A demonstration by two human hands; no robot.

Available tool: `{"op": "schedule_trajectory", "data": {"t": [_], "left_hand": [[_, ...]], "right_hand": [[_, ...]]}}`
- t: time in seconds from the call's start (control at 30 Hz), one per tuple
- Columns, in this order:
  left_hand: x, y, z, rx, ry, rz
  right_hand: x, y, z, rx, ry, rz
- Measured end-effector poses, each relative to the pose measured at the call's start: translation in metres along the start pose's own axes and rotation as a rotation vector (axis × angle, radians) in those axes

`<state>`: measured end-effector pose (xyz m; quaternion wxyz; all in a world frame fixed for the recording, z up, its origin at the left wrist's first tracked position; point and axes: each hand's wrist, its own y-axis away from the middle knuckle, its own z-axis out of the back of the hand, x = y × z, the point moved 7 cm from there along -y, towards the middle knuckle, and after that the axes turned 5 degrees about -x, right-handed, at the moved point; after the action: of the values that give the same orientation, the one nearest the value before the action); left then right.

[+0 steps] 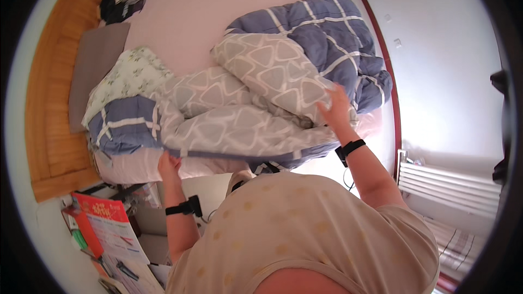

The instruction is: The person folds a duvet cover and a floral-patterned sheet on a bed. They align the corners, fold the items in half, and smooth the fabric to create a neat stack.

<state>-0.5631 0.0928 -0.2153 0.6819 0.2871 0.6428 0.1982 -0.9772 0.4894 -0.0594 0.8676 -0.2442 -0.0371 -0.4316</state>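
Note:
A quilt, blue with white stripes [314, 24] on one face and grey with a pale rounded-triangle pattern [245, 126] on the other, lies bunched on a pink-sheeted bed [184, 4]. My left hand [169, 165] is at the quilt's near edge by the bed's side, its fingers curled together on the edge. With fingers spread, my right hand [337, 108] is over the grey folds near the right end; whether it touches them is unclear. A pillow in a floral case [132, 71] lies left of the folds, beside a blue striped part [126, 124]. Both wrists wear black bands.
The wooden headboard [53, 90] runs along the left, with a grey-brown cushion [98, 69] against it. Dark clothes [118, 8] lie at the upper left. Papers and a red calendar [102, 208] stand below the headboard. A white radiator [447, 188] is at the right wall.

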Motion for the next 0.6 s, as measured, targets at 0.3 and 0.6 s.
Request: {"op": "schedule_trajectory", "data": {"t": [0.3,0.6], "left_hand": [[0.012,-0.022,0.031,-0.059,-0.523,-0.428],[-0.021,0.168,-0.234,0.977,-0.634,-0.621]], "right_hand": [[-0.112,0.109,-0.024,0.356,-1.128,-1.252],[0.032,0.057,0.018,0.669,-1.578,-0.838]]}}
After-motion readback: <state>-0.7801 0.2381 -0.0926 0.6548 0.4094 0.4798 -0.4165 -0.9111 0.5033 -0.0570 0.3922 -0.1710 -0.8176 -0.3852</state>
